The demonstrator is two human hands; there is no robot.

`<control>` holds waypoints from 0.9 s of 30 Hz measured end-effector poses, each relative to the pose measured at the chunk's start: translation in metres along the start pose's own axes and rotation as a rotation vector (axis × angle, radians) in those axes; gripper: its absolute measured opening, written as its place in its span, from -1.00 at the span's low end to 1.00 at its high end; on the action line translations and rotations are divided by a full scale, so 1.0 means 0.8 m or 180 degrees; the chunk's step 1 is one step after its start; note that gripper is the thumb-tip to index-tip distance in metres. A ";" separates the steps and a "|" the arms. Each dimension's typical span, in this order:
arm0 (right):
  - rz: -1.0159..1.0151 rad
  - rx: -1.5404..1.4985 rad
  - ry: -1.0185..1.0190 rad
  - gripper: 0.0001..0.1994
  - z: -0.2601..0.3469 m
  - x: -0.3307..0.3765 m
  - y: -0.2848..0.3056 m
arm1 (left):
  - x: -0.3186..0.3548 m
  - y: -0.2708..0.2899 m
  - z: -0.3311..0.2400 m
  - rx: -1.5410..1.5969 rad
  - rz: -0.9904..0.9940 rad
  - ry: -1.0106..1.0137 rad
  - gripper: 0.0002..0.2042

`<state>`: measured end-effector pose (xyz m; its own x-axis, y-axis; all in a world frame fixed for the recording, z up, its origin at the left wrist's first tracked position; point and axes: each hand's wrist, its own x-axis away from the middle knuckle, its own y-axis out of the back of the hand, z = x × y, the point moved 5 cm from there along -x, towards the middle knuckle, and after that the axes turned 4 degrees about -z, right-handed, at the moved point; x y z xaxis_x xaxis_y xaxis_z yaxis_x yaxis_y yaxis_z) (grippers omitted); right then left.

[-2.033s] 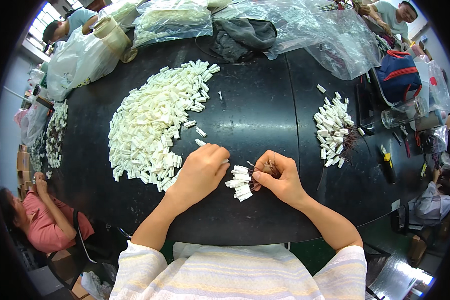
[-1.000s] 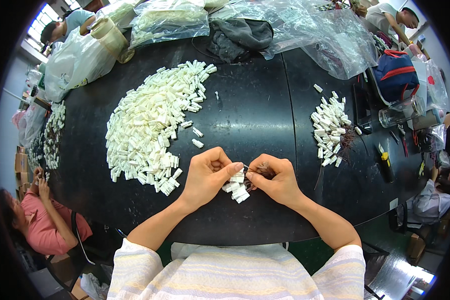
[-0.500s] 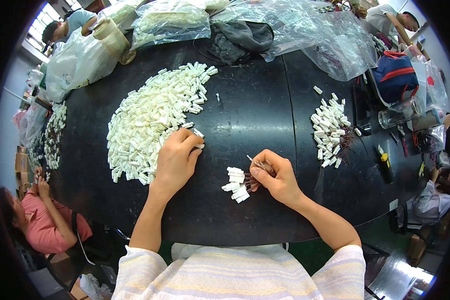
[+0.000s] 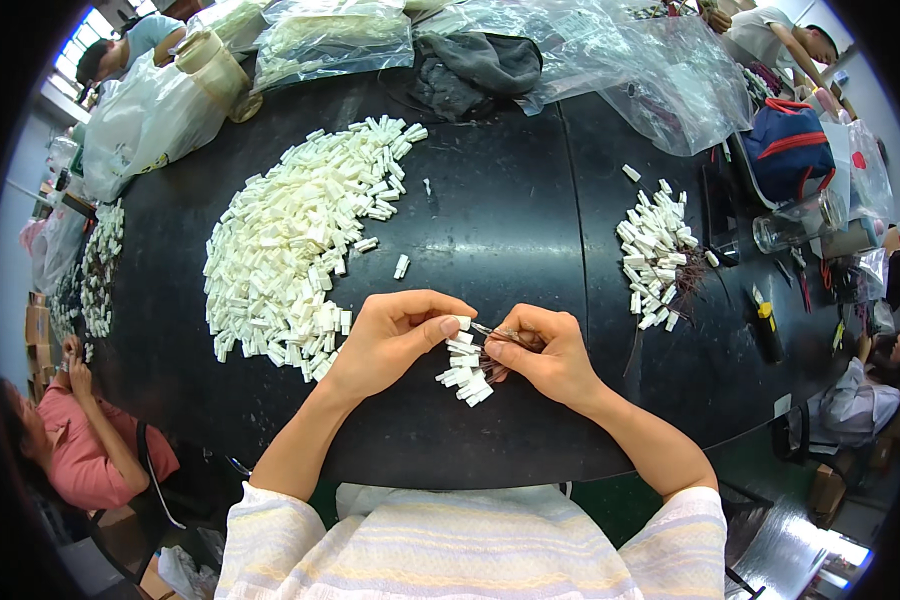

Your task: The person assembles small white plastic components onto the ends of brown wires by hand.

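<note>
Between thumb and forefinger, my left hand (image 4: 400, 335) pinches a small white plastic connector housing (image 4: 461, 323). Its end meets the tip of a thin wire (image 4: 482, 329) that sticks out from my right hand (image 4: 545, 350). My right hand is closed around a bunch of dark brown wires (image 4: 498, 372), and several white housings (image 4: 463, 378) hang from their ends below the fingers. A big heap of loose white housings (image 4: 280, 235) lies to the left of my hands. One stray housing (image 4: 401, 266) rests just beyond my left hand.
To the right lies a pile of wired housings (image 4: 655, 250), with a yellow-and-black cutter (image 4: 766, 318) beyond it. Plastic bags (image 4: 660, 90) and a dark cloth (image 4: 480, 75) line the far edge. A blue-red bag (image 4: 790, 148) stands far right. Other people work around the table.
My left hand has moved right from the heap's edge with a housing and now meets the wire at my right hand. A stray housing lies apart from the heap.
</note>
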<state>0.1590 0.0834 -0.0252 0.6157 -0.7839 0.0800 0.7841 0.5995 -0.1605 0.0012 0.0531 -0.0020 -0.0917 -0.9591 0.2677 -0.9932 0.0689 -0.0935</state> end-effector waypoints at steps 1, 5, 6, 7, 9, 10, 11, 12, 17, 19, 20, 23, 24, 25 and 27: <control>-0.0004 -0.0002 -0.0001 -0.91 0.000 0.000 0.000 | 0.000 -0.002 0.002 0.0091 0.0055 -0.0091 -0.81; 0.0000 0.0118 0.0037 -0.92 0.000 -0.001 0.000 | -0.001 -0.005 0.007 0.0154 0.0094 -0.0136 -0.82; -0.0012 0.0132 0.0055 -0.92 0.000 -0.001 0.000 | -0.002 -0.006 0.008 0.0115 0.0182 -0.0120 -0.82; -0.0010 0.0129 0.0060 -0.92 0.001 -0.001 -0.001 | -0.002 -0.007 0.009 0.0071 0.0261 -0.0105 -0.83; -0.0133 0.0053 0.0123 -0.95 0.003 0.000 0.000 | 0.000 -0.006 0.012 -0.0207 0.0291 -0.0113 -0.82; -0.0133 0.0054 0.0123 -0.95 0.001 -0.001 0.001 | 0.000 -0.007 0.014 -0.0476 0.0324 -0.0119 -0.82; -0.0150 0.0055 0.0138 -0.96 -0.001 -0.001 0.004 | 0.000 -0.008 0.014 -0.0476 0.0324 -0.0120 -0.82; -0.0166 0.0057 0.0153 -0.96 -0.001 -0.001 0.006 | 0.000 -0.009 0.014 -0.0376 0.0271 -0.0085 -0.83; -0.0129 0.0425 0.0159 -0.97 0.008 0.000 0.004 | 0.000 -0.012 0.012 -0.0103 0.0127 -0.0108 -0.93; -0.0100 0.0512 0.0184 -0.97 0.010 0.001 0.003 | 0.000 -0.013 0.015 -0.0116 0.0146 -0.0140 -0.93; -0.0082 0.0643 0.0237 -0.97 0.011 0.001 0.002 | 0.001 -0.013 0.017 -0.0127 0.0165 -0.0173 -0.93; -0.0049 0.0607 0.0293 -0.96 0.007 0.000 0.001 | 0.000 -0.014 0.021 -0.0313 0.0161 -0.0408 -0.94; -0.0039 0.0440 0.0290 -0.95 0.005 0.000 0.001 | 0.001 -0.013 0.018 -0.0315 0.0150 -0.0412 -0.94; -0.0041 0.0443 0.0294 -0.95 0.005 0.000 0.001 | 0.001 -0.014 0.014 -0.0425 0.0144 -0.0382 -0.94; -0.0065 0.0305 0.0268 -0.93 0.003 0.000 0.002 | -0.004 -0.003 0.007 -0.0799 -0.0202 -0.0575 -0.94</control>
<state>0.1606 0.0845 -0.0229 0.5940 -0.8044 -0.0013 0.8027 0.5928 -0.0647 0.0046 0.0544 -0.0082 -0.0373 -0.9954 0.0887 -0.9852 0.0515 0.1636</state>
